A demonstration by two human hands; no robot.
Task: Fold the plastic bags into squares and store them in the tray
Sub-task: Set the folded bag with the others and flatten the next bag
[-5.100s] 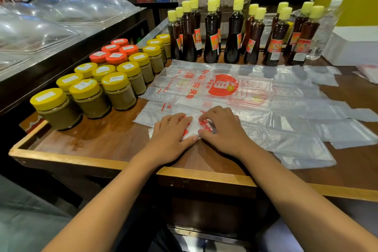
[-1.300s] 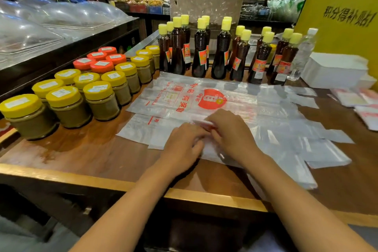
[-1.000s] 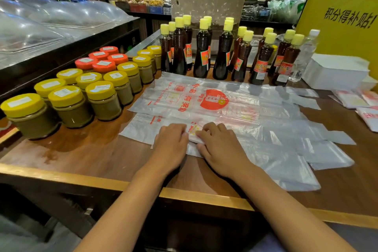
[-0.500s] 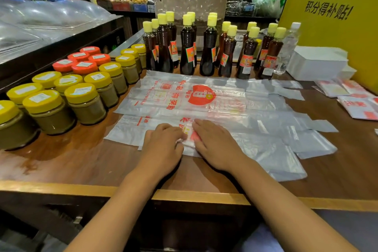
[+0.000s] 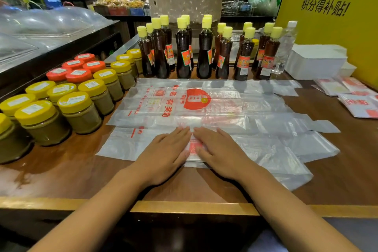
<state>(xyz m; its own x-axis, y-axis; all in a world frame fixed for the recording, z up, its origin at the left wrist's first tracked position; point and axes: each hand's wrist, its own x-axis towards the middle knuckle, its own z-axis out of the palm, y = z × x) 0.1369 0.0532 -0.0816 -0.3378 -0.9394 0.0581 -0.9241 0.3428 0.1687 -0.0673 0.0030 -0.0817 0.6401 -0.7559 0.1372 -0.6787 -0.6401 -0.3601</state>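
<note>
A small folded plastic bag point(image 5: 193, 148) with red print lies near the front of the wooden counter, on top of several flat clear plastic bags point(image 5: 204, 106) spread across the middle. My left hand point(image 5: 163, 155) and my right hand point(image 5: 221, 151) lie flat side by side on the folded bag, fingers straight and pressing it down; only a strip of it shows between them. Several folded bag squares point(image 5: 356, 102) lie at the far right edge of the counter.
Jars with yellow and orange lids point(image 5: 79, 96) crowd the left side. A row of dark sauce bottles with yellow caps point(image 5: 204, 51) stands behind the bags. A white stack of boxes point(image 5: 317, 61) sits at the back right. The counter's raised wooden front rim point(image 5: 188, 207) runs below my wrists.
Both hands have flattened out on the folded bag and moved slightly apart; the view has shifted a little to the right. The bags underneath have not moved.
</note>
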